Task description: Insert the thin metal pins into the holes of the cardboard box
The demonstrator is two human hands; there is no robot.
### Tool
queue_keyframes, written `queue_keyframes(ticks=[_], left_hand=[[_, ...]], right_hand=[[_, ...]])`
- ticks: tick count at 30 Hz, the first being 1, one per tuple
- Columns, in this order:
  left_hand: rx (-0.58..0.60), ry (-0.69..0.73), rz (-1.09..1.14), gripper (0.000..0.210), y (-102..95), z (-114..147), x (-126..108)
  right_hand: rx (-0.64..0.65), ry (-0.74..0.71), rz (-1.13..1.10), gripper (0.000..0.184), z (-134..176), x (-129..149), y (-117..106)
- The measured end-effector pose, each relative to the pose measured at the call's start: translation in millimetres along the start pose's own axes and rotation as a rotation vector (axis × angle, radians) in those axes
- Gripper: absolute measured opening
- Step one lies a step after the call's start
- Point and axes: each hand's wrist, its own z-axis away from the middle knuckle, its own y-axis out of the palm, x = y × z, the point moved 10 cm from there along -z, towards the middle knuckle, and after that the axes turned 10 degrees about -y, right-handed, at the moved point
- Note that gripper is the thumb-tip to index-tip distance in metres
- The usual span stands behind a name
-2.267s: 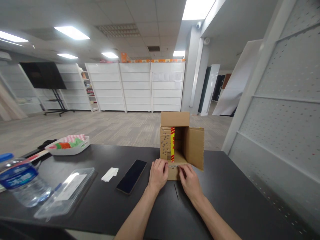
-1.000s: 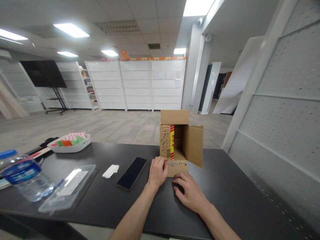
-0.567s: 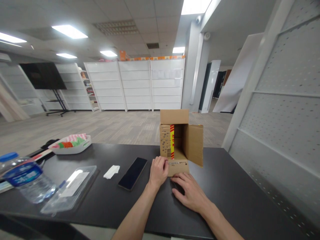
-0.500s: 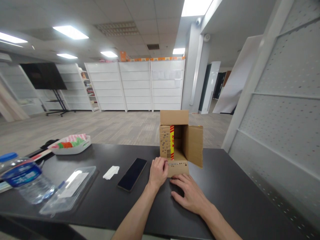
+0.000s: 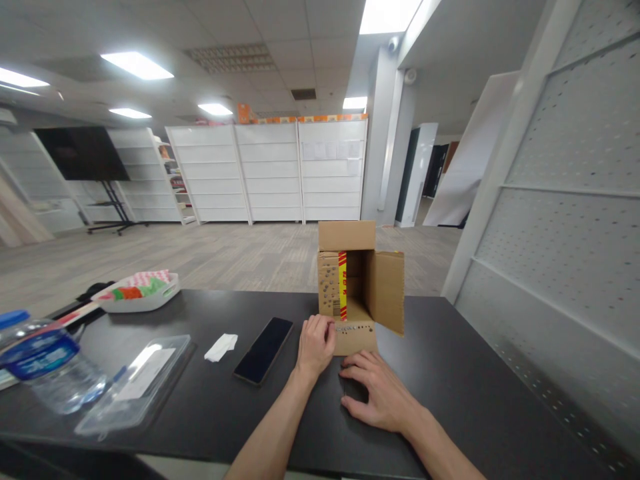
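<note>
Far left: clear bottle (image 5: 53, 373), blue cap, leaning on the black table (image 5: 460, 387); screen (image 5: 83, 153) on a wheeled stand in the background; beside the bottle a clear plastic case (image 5: 137, 383), white label on it; behind that a white tray (image 5: 140, 305) with pink-white, orange and green items inside; then crumpled white paper (image 5: 221, 347), flat; phone (image 5: 263, 351), dark face up, lying diagonally; white shelving (image 5: 267, 173) along the back.

Left hand (image 5: 316, 343): fingers curled at the left edge of the box's lower flap (image 5: 357, 343); can't tell if it's pinching it. Cardboard box (image 5: 329, 287) sits front-centre on the table, mouth toward the wearer; top flap up, right flap swung out, lower flap down with a row of small dark marks; red-yellow tape strip on its face.

Right hand (image 5: 377, 390): palm down just nearer than the lower flap; fingers spread, thumb parted, grip released; faint thin line in the thumb-index gap, can't tell what. Far right: perforated panel (image 5: 565, 180).
</note>
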Motion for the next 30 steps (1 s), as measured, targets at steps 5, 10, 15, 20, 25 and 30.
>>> queue_keyframes(ticks=[5,10,15,20,25,30], left_hand=[[-0.002,-0.007,0.012,0.013,-0.4,-0.2,1.3],[0.014,-0.004,0.02,0.013,0.4,0.3,0.1],[0.016,-0.01,0.025,0.015,0.3,0.0,0.3],[0.001,0.0,0.013,0.015,-1.2,-0.3,-1.3],[-0.005,0.001,0.001,0.015,-3.1,-0.5,-3.2],[0.009,-0.004,0.005,0.015,-1.9,0.2,-2.1]], right_hand=[[-0.065,0.009,-0.029,0.022,2.0,-5.8,-1.5],[-0.093,0.014,-0.04,0.014,2.7,-9.0,-3.1],[-0.09,0.001,-0.026,0.019,2.5,-6.7,-2.9],[-0.106,0.01,-0.003,0.023,3.4,-8.4,-2.4],[-0.115,0.004,0.032,0.023,3.0,-9.4,-1.8],[-0.108,0.013,0.064,0.021,1.3,-10.7,-2.1]])
